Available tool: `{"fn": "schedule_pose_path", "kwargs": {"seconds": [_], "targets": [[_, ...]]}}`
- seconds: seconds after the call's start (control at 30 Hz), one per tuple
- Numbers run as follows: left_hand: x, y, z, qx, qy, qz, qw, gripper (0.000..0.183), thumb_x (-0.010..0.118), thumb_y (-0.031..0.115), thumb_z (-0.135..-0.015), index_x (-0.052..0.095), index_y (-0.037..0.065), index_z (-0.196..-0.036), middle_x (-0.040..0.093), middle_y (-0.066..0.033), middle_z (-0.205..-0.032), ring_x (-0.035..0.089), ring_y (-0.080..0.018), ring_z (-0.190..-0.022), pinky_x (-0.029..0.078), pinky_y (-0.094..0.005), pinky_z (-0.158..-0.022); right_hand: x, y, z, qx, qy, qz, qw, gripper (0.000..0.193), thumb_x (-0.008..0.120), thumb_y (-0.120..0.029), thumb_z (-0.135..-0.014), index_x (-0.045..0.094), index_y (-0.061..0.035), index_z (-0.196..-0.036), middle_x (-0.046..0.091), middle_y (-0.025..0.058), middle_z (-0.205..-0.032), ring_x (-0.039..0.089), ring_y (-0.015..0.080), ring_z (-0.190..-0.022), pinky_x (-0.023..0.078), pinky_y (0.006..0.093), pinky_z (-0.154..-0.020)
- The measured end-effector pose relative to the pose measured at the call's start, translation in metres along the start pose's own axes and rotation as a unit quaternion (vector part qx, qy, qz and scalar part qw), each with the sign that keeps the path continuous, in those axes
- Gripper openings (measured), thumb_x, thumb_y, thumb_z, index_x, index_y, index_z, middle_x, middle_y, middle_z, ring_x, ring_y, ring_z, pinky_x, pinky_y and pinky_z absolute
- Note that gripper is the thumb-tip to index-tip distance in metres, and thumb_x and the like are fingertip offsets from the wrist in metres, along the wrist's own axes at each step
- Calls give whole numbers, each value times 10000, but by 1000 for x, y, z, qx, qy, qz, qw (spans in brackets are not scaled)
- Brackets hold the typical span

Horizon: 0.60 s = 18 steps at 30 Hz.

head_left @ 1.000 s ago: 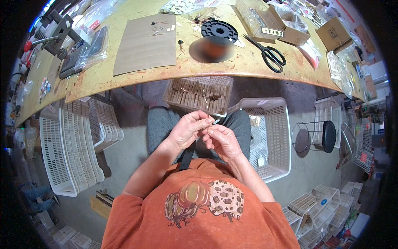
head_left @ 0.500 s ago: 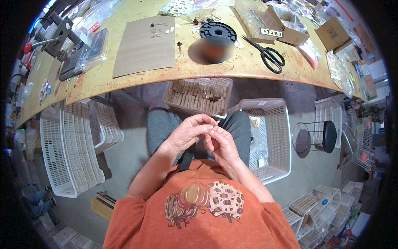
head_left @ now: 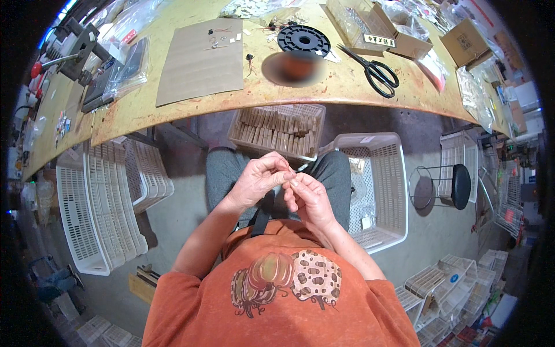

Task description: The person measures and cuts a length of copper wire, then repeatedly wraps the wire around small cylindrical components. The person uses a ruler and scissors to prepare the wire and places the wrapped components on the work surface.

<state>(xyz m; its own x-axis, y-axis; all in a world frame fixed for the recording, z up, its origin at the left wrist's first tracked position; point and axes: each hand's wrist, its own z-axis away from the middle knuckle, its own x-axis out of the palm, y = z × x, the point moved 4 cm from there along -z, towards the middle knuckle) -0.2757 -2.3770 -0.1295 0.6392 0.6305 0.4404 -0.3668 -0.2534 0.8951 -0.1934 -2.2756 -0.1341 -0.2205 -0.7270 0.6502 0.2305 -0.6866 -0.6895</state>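
Note:
Over my lap, my left hand (head_left: 264, 178) and my right hand (head_left: 307, 195) meet with their fingertips pinched together. Whatever lies between the fingers is too small to make out. Beyond the hands, on the table, lie a sheet of brown cardboard (head_left: 196, 75) with small parts with wires (head_left: 211, 32) on it, and another small black part with thin wires (head_left: 250, 58) beside it. A black spool (head_left: 303, 39) stands to the right, next to a blurred reddish-brown round thing (head_left: 296, 69). Black-handled scissors (head_left: 380, 78) rest farther right.
Below the table's front edge (head_left: 277, 104) stands a crate of brown bundled pieces (head_left: 277, 130). A white basket (head_left: 399, 191) is by my right leg, stacked baskets (head_left: 87, 214) are at left. A black stool (head_left: 460, 187) stands at right, a lever press (head_left: 78, 55) at far left.
Both hands have shifted slightly up and to the left, still pinched together. The things on the table keep their places.

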Motion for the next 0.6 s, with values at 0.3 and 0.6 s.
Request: {"fn": "schedule_pose_path", "kwargs": {"seconds": [0.3, 0.6], "targets": [[0, -6, 2, -62, -11, 94, 994, 83, 598, 108, -863, 586, 28, -845, 599, -32, -777, 554, -92, -628, 470, -237, -604, 8, -6, 3, -33, 35, 108, 993, 186, 521, -189, -915, 584, -39, -824, 602, 29, -690, 509, 79, -484, 403, 176, -467], [-9, -12, -6, -130, 8, 185, 974, 27, 610, 93, -848, 617, 67, -851, 631, -29, -830, 571, -76, -683, 479, -201, -608, 1, 1, -4, -11, 25, 53, 998, 150, 527, -127, -874, 576, -47, -757, 559, 3, -622, 465, 52, -480, 363, 175, -450]]}}
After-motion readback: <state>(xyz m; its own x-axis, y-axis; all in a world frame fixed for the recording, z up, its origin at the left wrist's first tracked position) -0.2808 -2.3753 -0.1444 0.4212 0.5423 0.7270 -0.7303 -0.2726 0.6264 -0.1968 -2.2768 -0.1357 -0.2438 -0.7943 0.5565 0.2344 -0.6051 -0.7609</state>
